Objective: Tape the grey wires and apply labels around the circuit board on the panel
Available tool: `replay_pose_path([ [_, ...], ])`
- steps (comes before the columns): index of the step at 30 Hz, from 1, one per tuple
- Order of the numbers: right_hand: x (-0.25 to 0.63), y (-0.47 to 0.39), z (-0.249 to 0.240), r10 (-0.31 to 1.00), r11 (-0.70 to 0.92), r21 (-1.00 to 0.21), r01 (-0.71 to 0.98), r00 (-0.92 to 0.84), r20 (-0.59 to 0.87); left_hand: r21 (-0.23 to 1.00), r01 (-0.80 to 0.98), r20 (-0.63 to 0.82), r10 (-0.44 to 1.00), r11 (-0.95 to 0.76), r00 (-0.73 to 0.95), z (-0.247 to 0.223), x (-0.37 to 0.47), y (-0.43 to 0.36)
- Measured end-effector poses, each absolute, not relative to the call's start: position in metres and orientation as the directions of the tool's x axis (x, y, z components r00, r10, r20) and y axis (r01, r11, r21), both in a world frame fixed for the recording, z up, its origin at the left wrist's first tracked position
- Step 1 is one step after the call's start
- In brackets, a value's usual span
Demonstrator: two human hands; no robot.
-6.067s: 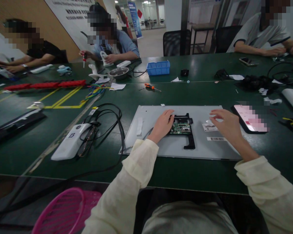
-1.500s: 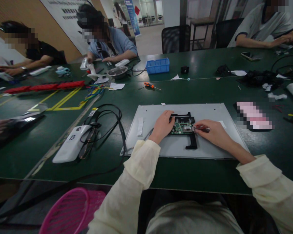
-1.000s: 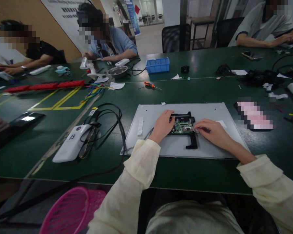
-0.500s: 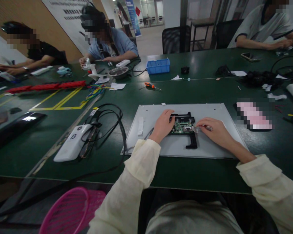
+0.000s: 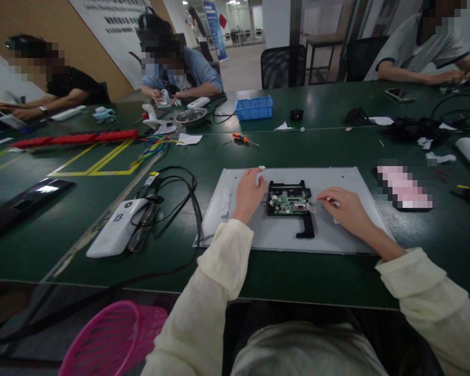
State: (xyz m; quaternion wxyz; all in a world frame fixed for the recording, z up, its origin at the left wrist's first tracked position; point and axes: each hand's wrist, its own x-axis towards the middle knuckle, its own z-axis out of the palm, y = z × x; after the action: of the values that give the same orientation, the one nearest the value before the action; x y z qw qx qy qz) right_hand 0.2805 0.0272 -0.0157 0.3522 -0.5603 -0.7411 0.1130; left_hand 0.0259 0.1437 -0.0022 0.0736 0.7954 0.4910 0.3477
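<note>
A black frame [image 5: 307, 225] with a green circuit board [image 5: 288, 204] in it lies on a grey-white panel [image 5: 340, 237]. Just left of the frame is my left hand [image 5: 249, 193], its fingers apart and holding nothing. On the other side, my right hand [image 5: 347, 208] is above the panel with its fingertips pinched together. Something small and shiny shows among those fingers, too small to name. A small clear strip [image 5: 312, 208] sticks out at the board's right edge, near the right fingertips.
An orange screwdriver [image 5: 241, 138] and a blue basket [image 5: 254, 108] lie beyond the panel. Cables and a white power bank [image 5: 115, 228] are at the left, a pink phone [image 5: 405, 187] at the right. A pink basket [image 5: 102, 339] stands below the table edge. Several people sit around.
My left hand has let go of the black frame and moved left, uncovering the frame's left side. The right hand has shifted slightly right, away from the strip.
</note>
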Motion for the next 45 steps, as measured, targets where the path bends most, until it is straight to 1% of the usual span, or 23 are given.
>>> replay_pose_path([
  [4, 0.282, 0.028, -0.018, 0.905, 0.346, -0.555, 0.756, -0.113, 0.411, 0.474, 0.749, 0.484, 0.848, -0.463, 0.218, -0.004, 0.021, 0.149],
  [10, 0.282, 0.028, -0.018, 0.904, 0.351, -0.546, 0.761, -0.123, 0.41, 0.472, 0.746, 0.487, 0.844, -0.47, 0.225, -0.008, 0.022, 0.15],
  [13, 0.282, 0.028, -0.019, 0.906, 0.35, -0.549, 0.759, -0.126, 0.403, 0.481, 0.76, 0.464, 0.863, -0.436, 0.201, -0.005, 0.021, 0.157],
  [15, 0.282, 0.028, -0.019, 0.908, 0.351, -0.554, 0.755, -0.131, 0.398, 0.466, 0.781, 0.441, 0.875, -0.415, 0.202, -0.002, 0.022, 0.165],
  [19, 0.283, 0.029, -0.02, 0.91, 0.354, -0.561, 0.748, -0.136, 0.392, 0.372, 0.823, 0.408, 0.872, -0.429, 0.27, 0.0, 0.031, 0.183],
  [24, 0.283, 0.031, -0.021, 0.913, 0.339, -0.568, 0.75, -0.118, 0.39, 0.187, 0.886, 0.324, 0.879, -0.423, 0.351, -0.005, 0.044, 0.198],
  [26, 0.282, 0.031, -0.02, 0.916, 0.336, -0.572, 0.748, -0.118, 0.384, 0.135, 0.901, 0.297, 0.884, -0.413, 0.36, -0.007, 0.045, 0.202],
  [32, 0.279, 0.03, -0.017, 0.92, 0.34, -0.57, 0.748, -0.138, 0.367, 0.12, 0.905, 0.294, 0.885, -0.409, 0.361, -0.002, 0.042, 0.206],
  [35, 0.278, 0.03, -0.016, 0.919, 0.339, -0.57, 0.749, -0.135, 0.369, 0.136, 0.875, 0.384, 0.839, -0.464, 0.386, 0.013, 0.047, 0.197],
  [38, 0.279, 0.03, -0.016, 0.92, 0.336, -0.567, 0.752, -0.133, 0.369, 0.138, 0.779, 0.475, 0.731, -0.612, 0.49, 0.027, 0.06, 0.179],
  [40, 0.279, 0.03, -0.016, 0.92, 0.335, -0.563, 0.756, -0.134, 0.367, 0.11, 0.72, 0.448, 0.681, -0.685, 0.579, 0.031, 0.071, 0.165],
  [42, 0.279, 0.03, -0.016, 0.92, 0.334, -0.559, 0.759, -0.134, 0.367, 0.05, 0.685, 0.369, 0.651, -0.727, 0.664, 0.03, 0.082, 0.152],
  [45, 0.279, 0.029, -0.015, 0.918, 0.336, -0.553, 0.762, -0.134, 0.373, -0.043, 0.674, 0.262, 0.643, -0.737, 0.72, 0.024, 0.092, 0.141],
])
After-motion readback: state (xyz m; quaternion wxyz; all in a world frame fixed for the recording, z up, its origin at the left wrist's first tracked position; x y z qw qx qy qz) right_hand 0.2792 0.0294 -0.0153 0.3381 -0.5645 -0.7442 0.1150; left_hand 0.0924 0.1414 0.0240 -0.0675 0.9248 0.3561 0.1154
